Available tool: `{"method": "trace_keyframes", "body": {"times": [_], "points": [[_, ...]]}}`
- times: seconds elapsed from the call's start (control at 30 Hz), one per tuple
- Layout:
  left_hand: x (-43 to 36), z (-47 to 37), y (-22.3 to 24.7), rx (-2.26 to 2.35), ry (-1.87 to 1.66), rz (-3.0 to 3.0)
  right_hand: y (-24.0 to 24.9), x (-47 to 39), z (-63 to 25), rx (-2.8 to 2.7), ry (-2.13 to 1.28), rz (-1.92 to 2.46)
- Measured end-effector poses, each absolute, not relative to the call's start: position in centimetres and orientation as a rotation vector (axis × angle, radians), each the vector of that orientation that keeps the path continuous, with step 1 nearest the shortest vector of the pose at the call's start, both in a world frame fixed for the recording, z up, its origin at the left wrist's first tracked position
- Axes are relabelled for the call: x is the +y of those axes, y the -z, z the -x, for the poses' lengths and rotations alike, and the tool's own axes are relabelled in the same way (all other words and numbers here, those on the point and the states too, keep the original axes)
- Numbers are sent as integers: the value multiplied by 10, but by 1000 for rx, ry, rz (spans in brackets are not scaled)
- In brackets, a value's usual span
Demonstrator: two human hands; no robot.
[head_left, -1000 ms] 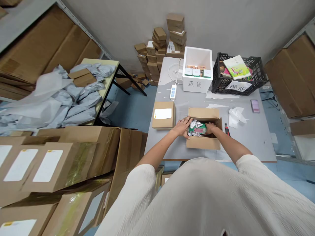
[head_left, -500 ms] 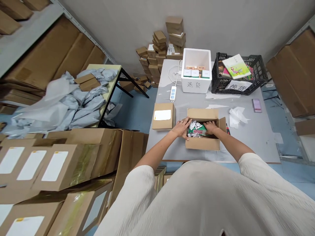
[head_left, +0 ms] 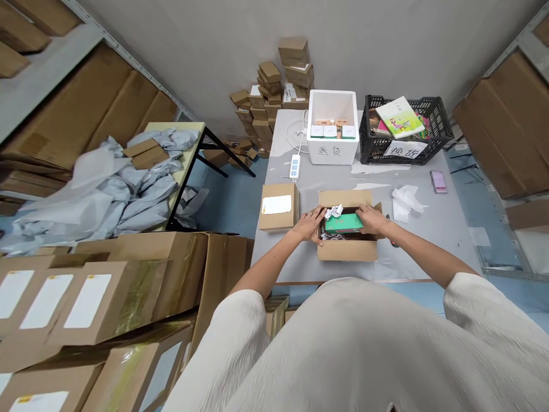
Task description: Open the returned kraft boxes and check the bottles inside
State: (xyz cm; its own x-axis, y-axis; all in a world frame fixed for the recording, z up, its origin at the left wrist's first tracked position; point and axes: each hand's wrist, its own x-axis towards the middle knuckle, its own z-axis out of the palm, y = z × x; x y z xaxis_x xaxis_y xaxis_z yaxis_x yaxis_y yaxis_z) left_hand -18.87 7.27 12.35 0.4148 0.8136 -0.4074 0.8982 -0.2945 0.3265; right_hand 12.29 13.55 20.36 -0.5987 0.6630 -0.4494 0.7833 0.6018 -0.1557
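An open cardboard box [head_left: 347, 250] stands near the front of the grey table, its flaps spread. Inside it a green box [head_left: 344, 223] is raised and tilted among crumpled paper [head_left: 333, 212]. My right hand [head_left: 370, 220] grips the right end of that green box. At the opposite side my left hand [head_left: 309, 224] rests on the cardboard box's left edge, its fingers bent over the wall; what its fingertips hold inside is partly hidden.
A closed carton [head_left: 278, 220] with a white label sits to the left. Behind are a power strip [head_left: 294, 167], a white foam box [head_left: 331, 152] and a black crate [head_left: 372, 153]. To the right lie crumpled tissue [head_left: 404, 204] and a phone [head_left: 438, 181]. Stacked cartons [head_left: 141, 292] crowd my left.
My right hand has lifted the green box higher inside the cardboard box, so more of its green face shows. The left hand stays at the left edge. The view has shifted slightly.
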Motion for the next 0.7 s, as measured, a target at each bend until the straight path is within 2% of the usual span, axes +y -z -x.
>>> {"method": "trace_keyframes", "body": {"times": [0.23, 0.37, 0.53, 0.7], "points": [[73, 188, -129, 1451, 231, -2155, -260, 132, -142, 2621, 409, -1137], [70, 184, -133, 1491, 236, -2155, -285, 127, -165, 2768, 480, -1214], [70, 178, -137, 1568, 247, -2140, -304, 122, -198, 2944, 619, -1454], [90, 168, -139, 1655, 278, -2114, -305, 124, -226, 2944, 598, -1762]]}}
